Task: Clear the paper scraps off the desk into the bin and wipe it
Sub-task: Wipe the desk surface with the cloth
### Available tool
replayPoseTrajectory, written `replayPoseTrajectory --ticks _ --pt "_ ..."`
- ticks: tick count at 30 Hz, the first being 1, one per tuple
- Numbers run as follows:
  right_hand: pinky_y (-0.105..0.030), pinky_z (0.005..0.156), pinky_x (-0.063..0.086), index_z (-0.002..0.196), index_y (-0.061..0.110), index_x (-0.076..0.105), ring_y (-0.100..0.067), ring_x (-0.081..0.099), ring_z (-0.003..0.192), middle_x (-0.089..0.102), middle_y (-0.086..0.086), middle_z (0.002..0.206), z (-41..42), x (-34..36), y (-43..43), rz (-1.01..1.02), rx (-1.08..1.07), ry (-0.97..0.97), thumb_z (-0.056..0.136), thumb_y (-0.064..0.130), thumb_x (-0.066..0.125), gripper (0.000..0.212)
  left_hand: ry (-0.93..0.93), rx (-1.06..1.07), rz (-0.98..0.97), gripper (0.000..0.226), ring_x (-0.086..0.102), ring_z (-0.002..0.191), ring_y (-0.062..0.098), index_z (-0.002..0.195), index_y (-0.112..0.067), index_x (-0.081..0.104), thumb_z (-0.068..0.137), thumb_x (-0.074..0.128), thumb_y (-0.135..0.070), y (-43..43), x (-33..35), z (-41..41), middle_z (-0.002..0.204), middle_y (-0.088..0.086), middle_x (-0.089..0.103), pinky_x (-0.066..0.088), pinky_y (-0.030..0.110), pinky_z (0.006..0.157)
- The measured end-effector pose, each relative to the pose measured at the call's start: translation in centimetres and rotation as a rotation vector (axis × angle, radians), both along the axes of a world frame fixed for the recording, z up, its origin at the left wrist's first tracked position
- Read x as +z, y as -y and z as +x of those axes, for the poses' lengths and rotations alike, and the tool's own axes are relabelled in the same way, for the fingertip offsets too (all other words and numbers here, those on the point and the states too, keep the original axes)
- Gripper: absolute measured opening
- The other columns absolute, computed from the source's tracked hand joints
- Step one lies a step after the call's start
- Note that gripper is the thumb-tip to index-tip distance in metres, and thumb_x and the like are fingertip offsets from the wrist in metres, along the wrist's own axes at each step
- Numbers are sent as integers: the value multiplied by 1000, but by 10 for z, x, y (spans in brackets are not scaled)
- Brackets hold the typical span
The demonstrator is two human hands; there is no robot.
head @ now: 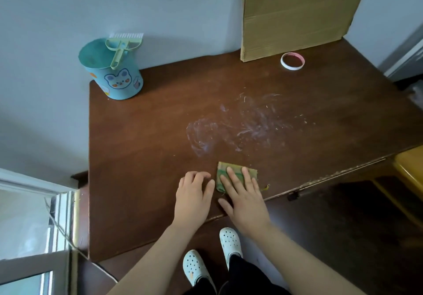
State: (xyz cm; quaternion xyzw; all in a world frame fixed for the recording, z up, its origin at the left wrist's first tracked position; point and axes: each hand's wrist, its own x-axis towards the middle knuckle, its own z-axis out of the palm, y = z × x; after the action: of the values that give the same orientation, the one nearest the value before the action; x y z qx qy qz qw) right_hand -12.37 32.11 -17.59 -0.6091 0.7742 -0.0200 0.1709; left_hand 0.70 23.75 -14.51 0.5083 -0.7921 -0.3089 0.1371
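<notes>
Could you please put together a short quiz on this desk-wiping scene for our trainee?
1. True or false: the right hand presses flat on the cloth, near the front edge of the desk.
2. Where does the bin stand? A) at the desk's far left corner; B) on the floor; C) at the desk's front edge.
3. What marks the desk just beyond the cloth?

Key: 1 true; 2 A; 3 the white smears.
</notes>
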Motion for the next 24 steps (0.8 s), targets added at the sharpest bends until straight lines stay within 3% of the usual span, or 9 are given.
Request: replayPoseTrajectory --ticks 2,6,9,14,19,22,24 --pt "-41 116 -3 149 31 19 -29 -10 145 0 10 157 -22 -6 -2 -22 -116 -32 95 56 28 60 -3 -31 -1 25 44 106 17 112 -20 60 94 50 -32 -2 1 -7 114 -3 53 35 28 94" --pt "-45 116 4 150 28 16 -31 -4 145 5 4 159 -59 -7 17 -4 -333 -76 96 54 25 60 -5 -46 -9 25 43 107 16 113 -22 59 94 47 -34 1 2 -10 116 -5 51 35 28 96" --pt "-46 116 7 150 24 15 -32 -3 145 3 2 159 -71 -5 46 23 -386 -57 98 50 22 59 -5 -18 -13 27 42 107 12 114 -23 58 95 45 -35 8 2 -7 116 -7 50 34 25 95" --pt "-46 115 11 150 26 17 -30 1 145 9 4 159 -58 2 89 -13 -176 -52 99 43 29 55 7 32 -25 28 43 108 13 116 -22 58 95 45 -35 20 3 -9 116 -6 51 36 27 95" --pt "-46 108 24 144 27 32 -31 20 137 25 4 154 -44 11 111 -57 106 4 98 40 36 48 28 65 -40 29 44 108 15 117 -21 58 95 46 -35 38 4 -22 116 -4 52 34 27 95" --pt "-38 100 34 140 26 39 -26 33 125 38 3 143 -61 19 120 -148 43 84 96 33 44 44 52 93 0 28 46 108 16 116 -22 56 94 47 -37 48 4 -32 116 -5 51 36 28 94" --pt "-35 96 38 134 24 45 -23 37 119 43 1 134 -78 22 122 -162 -64 93 93 31 51 42 63 135 62 29 53 102 15 117 -24 53 92 50 -39 53 4 -40 114 -5 50 44 28 84"
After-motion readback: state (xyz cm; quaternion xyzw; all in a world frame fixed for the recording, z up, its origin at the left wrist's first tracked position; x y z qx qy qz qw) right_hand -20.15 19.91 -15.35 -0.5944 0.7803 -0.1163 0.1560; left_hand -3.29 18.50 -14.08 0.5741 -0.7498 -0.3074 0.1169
